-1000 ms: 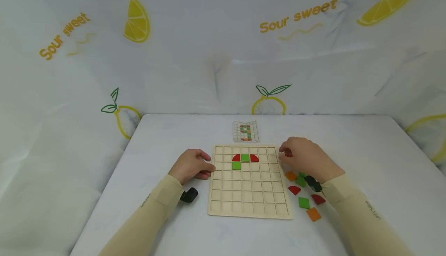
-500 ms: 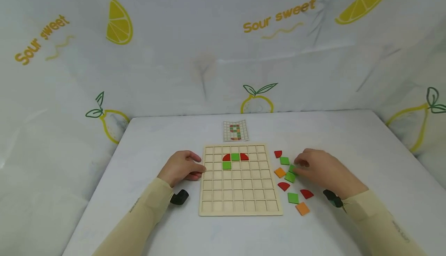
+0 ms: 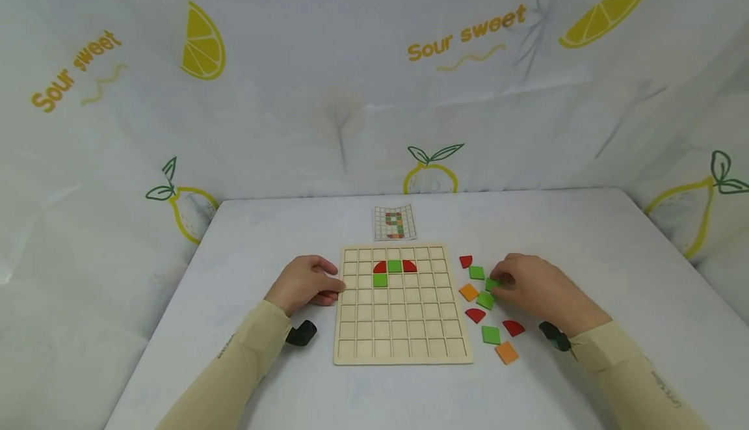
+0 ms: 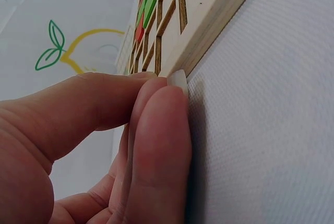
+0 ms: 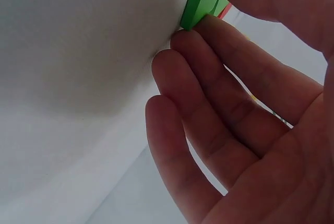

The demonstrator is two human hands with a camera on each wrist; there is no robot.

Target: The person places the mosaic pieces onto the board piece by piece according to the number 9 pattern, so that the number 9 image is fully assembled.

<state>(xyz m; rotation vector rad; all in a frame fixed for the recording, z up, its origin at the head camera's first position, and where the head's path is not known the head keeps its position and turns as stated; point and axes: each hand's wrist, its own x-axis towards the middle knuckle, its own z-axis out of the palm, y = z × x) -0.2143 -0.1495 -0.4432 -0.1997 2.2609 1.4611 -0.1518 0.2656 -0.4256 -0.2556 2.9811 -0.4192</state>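
Observation:
My left hand (image 3: 304, 282) rests beside a pale wooden grid board (image 3: 404, 326), with the thumb touching its left edge. In the left wrist view, fingertips lie against the board's side (image 4: 224, 31). Red quarter-circle tiles and green square tiles (image 3: 394, 266) sit in cells near the top of the grid. To the right of the board, my right hand (image 3: 541, 287) pinches a green square tile (image 5: 195, 4) between thumb and fingertip, low at the tabletop. The hand partly hides this tile in the head view.
Loose tiles lie right of the board, including an orange square (image 3: 507, 353), a red quarter-circle (image 3: 513, 328) and a green square (image 3: 491, 335). A small printed pattern card (image 3: 380, 222) lies behind the board. A white patterned cloth (image 3: 281, 124) stands behind the table.
My right hand has moved from the board's upper right corner, away to the right, down to the green tile. A red quarter-circle now lies where it was. My left hand stays at the board's edge.

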